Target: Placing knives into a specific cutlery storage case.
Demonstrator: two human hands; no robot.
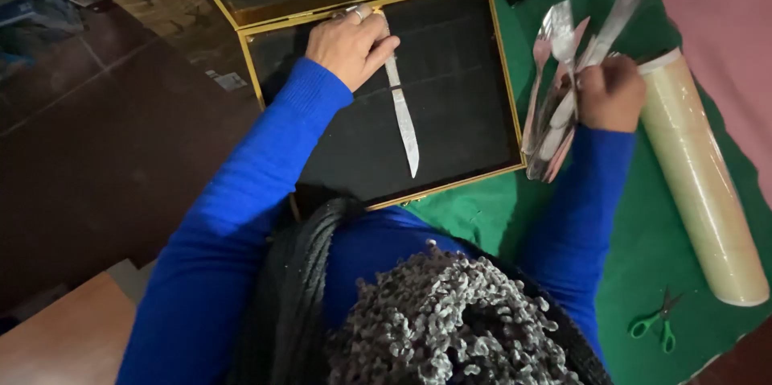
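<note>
Cutlery packing workshop, wrap roll point(698, 180), scissors point(658, 322)

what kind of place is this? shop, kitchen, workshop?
Probably a small packing or display bench for cutlery sets, not a kitchen: an open lined case with a knife in it, green cloth, a roll of wrapping film, and scissors.
</note>
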